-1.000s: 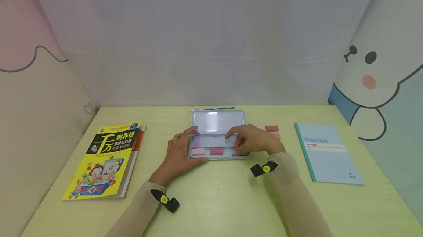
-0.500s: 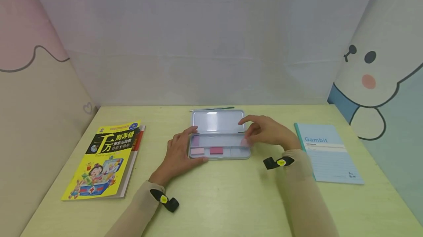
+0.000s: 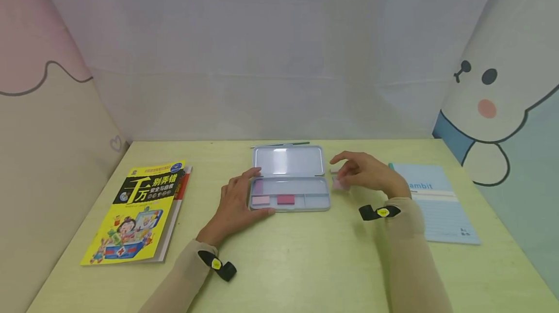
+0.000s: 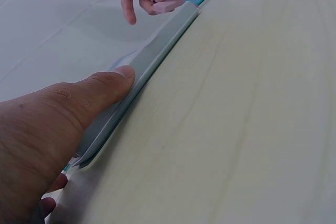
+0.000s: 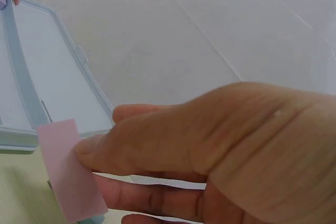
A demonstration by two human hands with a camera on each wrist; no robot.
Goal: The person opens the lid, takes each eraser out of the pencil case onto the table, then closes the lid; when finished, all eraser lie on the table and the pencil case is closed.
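Note:
An open pale pencil case [image 3: 291, 187] lies in the middle of the table, its lid [image 3: 289, 160] folded back. My left hand [image 3: 238, 196] holds its left end; the thumb presses the front rim in the left wrist view. My right hand [image 3: 369, 174], just right of the case, pinches a pale pink eraser [image 5: 71, 171] between thumb and fingers. In the front compartments sit a light pink eraser [image 3: 261, 200] and a deep pink eraser [image 3: 286, 199]. A lilac piece [image 3: 259, 187] is at the left end of the rear compartment. The front right compartment holds nothing visible.
A thin green and silver stick [image 3: 279, 144] lies behind the lid. Yellow-covered book [image 3: 135, 216] on top of another lies at the left. A light blue notebook [image 3: 441, 206] lies at the right, partly behind my right hand. Pieces under that hand are mostly hidden.
My right hand has lifted the pale pink eraser from the case's front right compartment and carried it right, past the case's end. The left hand has stayed in place.

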